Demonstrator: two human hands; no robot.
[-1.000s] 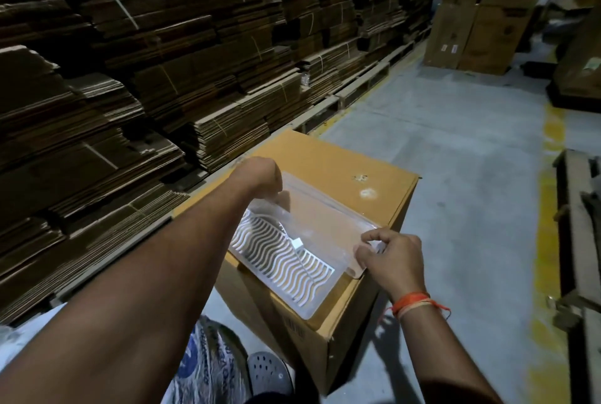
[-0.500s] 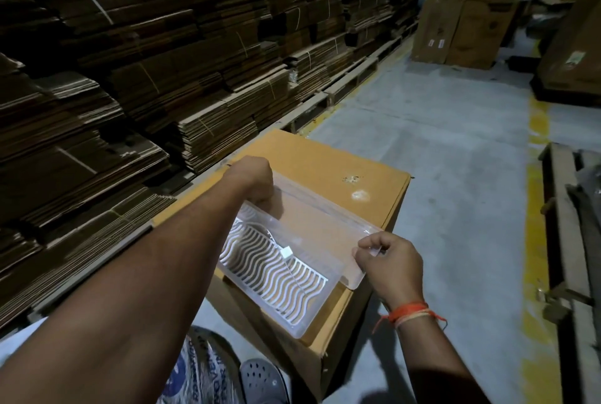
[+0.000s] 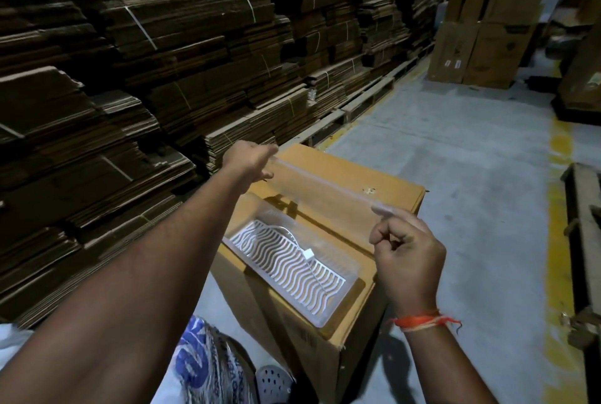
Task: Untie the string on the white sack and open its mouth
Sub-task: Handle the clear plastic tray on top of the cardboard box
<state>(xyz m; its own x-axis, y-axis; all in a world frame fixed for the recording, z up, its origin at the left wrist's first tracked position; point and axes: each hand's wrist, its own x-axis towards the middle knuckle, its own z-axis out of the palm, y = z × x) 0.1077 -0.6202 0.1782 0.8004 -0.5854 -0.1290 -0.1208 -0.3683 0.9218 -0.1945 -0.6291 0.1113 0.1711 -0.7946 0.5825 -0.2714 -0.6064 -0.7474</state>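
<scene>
Both hands, left (image 3: 248, 159) and right (image 3: 405, 250), pinch a clear lid (image 3: 325, 176) over a box (image 3: 383, 208), while the sack (image 3: 201, 368) lies untouched, its string unseen.

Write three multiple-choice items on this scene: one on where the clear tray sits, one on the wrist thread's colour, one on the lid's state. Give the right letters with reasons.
1. Where does the clear tray sit?
A. on the floor
B. on top of the cardboard box
C. on a wooden pallet

2. What colour is the thread round the right wrist?
A. green
B. black
C. orange

3. What state is the clear lid in?
A. lifted clear of the tray, held at both ends
B. pressed shut on the tray
C. lying on the floor

Answers:
1 B: the tray with its wavy white insert rests on the box's top face.
2 C: an orange band with loose ends circles that wrist.
3 A: the left hand grips the far end and the right hand pinches the near end, with the lid raised above the open tray.
</scene>
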